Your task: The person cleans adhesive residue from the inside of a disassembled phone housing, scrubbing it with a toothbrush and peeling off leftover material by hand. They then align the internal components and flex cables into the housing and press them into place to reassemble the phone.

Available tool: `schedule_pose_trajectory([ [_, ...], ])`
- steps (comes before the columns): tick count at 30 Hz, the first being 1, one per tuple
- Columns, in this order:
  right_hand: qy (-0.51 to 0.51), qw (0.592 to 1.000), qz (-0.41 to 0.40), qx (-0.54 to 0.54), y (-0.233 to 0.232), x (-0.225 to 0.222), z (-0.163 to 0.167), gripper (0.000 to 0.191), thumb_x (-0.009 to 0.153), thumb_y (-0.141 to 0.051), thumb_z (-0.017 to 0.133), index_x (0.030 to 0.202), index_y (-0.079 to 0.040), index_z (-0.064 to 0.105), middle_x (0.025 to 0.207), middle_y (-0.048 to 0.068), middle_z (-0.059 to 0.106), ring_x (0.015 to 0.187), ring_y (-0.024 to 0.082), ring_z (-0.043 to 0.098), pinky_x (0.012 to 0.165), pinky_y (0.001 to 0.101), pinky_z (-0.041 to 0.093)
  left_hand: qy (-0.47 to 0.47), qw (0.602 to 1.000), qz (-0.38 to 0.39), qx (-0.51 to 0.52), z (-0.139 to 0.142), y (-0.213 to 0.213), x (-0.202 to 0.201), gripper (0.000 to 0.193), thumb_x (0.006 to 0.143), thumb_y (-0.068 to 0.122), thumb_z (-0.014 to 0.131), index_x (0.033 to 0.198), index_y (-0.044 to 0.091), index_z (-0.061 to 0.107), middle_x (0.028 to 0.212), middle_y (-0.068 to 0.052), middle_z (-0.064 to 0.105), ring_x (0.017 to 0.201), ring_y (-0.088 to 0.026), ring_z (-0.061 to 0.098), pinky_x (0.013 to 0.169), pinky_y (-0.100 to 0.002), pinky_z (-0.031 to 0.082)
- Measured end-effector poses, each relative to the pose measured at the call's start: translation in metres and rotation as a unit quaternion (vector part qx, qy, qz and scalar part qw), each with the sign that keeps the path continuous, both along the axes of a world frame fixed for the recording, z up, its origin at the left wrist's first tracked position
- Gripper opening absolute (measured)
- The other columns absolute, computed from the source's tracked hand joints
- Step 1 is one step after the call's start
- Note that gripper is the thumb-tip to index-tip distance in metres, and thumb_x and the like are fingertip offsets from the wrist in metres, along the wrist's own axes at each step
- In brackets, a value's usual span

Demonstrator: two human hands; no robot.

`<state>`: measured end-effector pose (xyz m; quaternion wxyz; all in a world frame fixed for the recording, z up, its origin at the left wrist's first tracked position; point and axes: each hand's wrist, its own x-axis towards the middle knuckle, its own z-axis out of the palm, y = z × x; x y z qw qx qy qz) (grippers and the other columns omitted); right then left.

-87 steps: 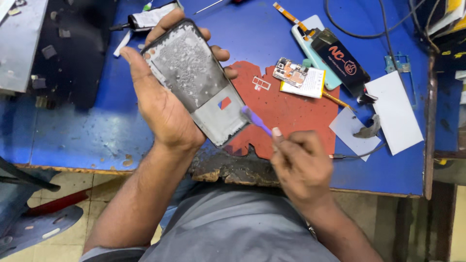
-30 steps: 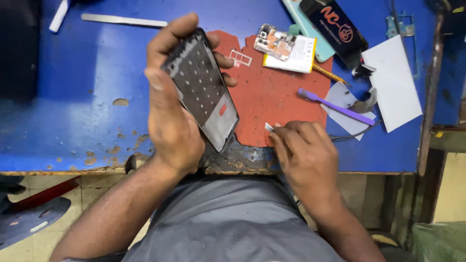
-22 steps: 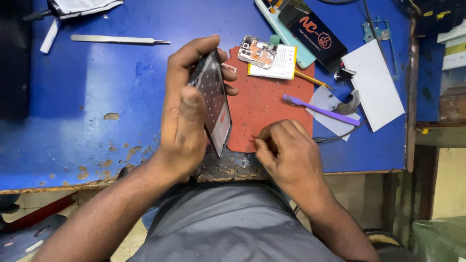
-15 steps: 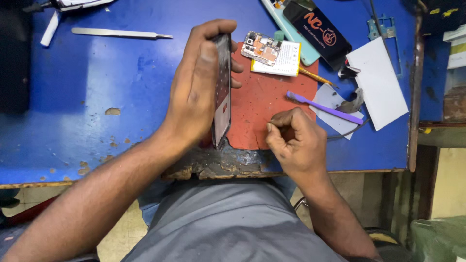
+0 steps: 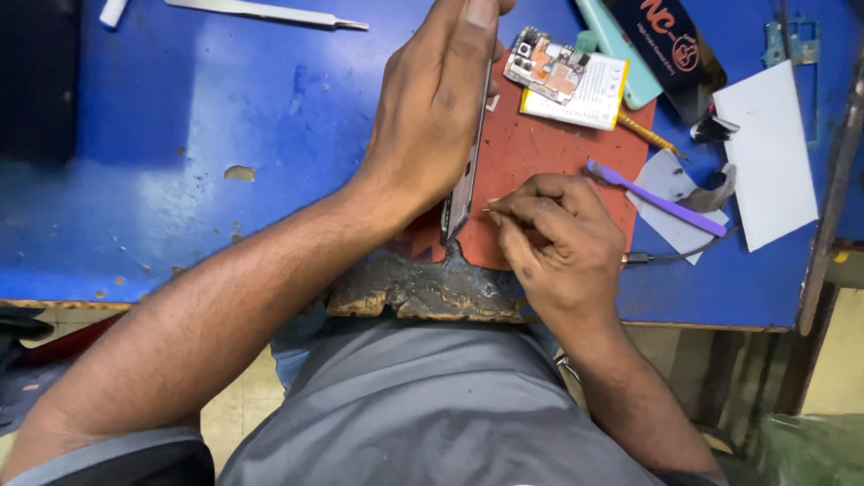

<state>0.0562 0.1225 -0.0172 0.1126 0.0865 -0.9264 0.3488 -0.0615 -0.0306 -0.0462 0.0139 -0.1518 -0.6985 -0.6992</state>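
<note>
Two hands work over a blue workbench [image 5: 225, 117] whose near edge is worn through to a charred, ragged patch, and most of what shows points to a job already well into teardown. Next in size is the red work mat [image 5: 540, 171], lying on the bench in front of the person. On its far edge rests a stripped phone part [image 5: 565, 79] with its circuit board and a pale battery laid bare, so the opening-up looks done for that piece. The left hand [image 5: 432, 117] is wrapped firmly around a phone panel [image 5: 463, 184], held on edge above the mat's left side so that only its thin rim faces the camera; what state its faces are in cannot be told from here. The right hand [image 5: 562, 243] sits low on the mat just beside that rim, thumb and forefinger pinched together on something tiny and pale, too small to identify, near the panel's lower edge. A purple plastic pry tool [image 5: 657, 200] lies let go to the right, across a grey scrap, and long metal tweezers [image 5: 270, 13] lie untouched at the far left. Judging by this, the coarse prying seems over and fine picking at the panel remains; reassembly is not begun.
</note>
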Motion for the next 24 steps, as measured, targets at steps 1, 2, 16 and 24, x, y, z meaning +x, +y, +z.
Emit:
schedule_pose_trajectory([
  [1, -0.004, 1.0, -0.006, 0.012, -0.001, -0.001, -0.002, 0.017, 0.087, 0.002, 0.079, 0.104, -0.002, 0.077, 0.097, 0.01, 0.068, 0.084, 0.02, 0.067, 0.072, 0.0307, 0.053, -0.002, 1.0, 0.005, -0.009, -0.003, 0.0, -0.002, 0.047, 0.118, 0.042, 0.035, 0.128, 0.002, 0.058, 0.09, -0.006, 0.064, 0.081, -0.016, 0.066, 0.076, -0.035, 0.056],
  [2, -0.008, 1.0, -0.012, 0.024, -0.002, -0.001, -0.004, 0.018, 0.086, 0.001, 0.08, 0.104, -0.002, 0.078, 0.094, 0.011, 0.066, 0.08, 0.021, 0.065, 0.069, 0.0312, 0.051, -0.006, 1.0, 0.009, -0.017, -0.006, -0.001, -0.004, 0.047, 0.118, 0.042, 0.036, 0.124, 0.001, 0.058, 0.089, -0.007, 0.064, 0.08, -0.018, 0.066, 0.077, -0.036, 0.056],
  [16, 0.006, 0.999, 0.008, 0.044, -0.01, -0.008, -0.016, 0.016, 0.089, 0.001, 0.082, 0.103, -0.002, 0.076, 0.094, 0.01, 0.066, 0.079, 0.019, 0.066, 0.068, 0.0326, 0.052, -0.022, 0.998, 0.012, -0.057, -0.026, 0.002, -0.014, 0.057, 0.115, 0.049, 0.03, 0.097, 0.001, 0.054, 0.073, -0.005, 0.047, 0.065, -0.014, 0.05, 0.061, -0.038, 0.045],
  [24, 0.047, 0.992, 0.056, 0.102, -0.012, -0.006, -0.017, 0.02, 0.086, 0.002, 0.081, 0.103, -0.001, 0.072, 0.093, 0.01, 0.065, 0.086, 0.027, 0.064, 0.076, 0.039, 0.053, -0.004, 0.999, 0.026, -0.045, -0.027, 0.003, -0.01, 0.052, 0.118, 0.044, 0.031, 0.097, 0.001, 0.053, 0.075, -0.004, 0.047, 0.069, -0.014, 0.049, 0.064, -0.038, 0.044],
])
